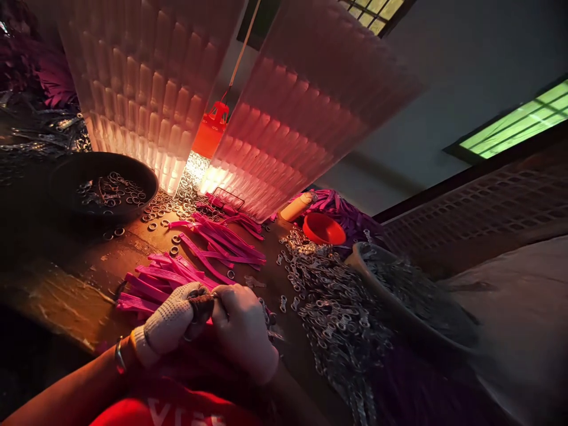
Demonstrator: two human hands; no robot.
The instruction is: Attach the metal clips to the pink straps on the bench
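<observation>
My left hand (171, 322), in a white dotted glove with dark fingertips, is closed in front of my chest. Fingertip to fingertip with it, my right hand (244, 331) is pinched shut. What the two hold between them is too small and hidden to name. Just beyond my left hand lies a pile of bright pink straps (151, 284), and more pink straps (222, 245) spread out farther back. Loose metal rings (174, 251) lie by the straps. To the right of my right hand is a large heap of metal snap hooks (337, 313).
A dark basin (148, 195) with metal rings stands at the left. Two ribbed translucent panels (146, 100) flank a hanging red lamp (208, 133). On the right are an orange-red bowl (323, 229), a yellowish bottle (296, 207) and a big tub (361, 266) full of metal pieces.
</observation>
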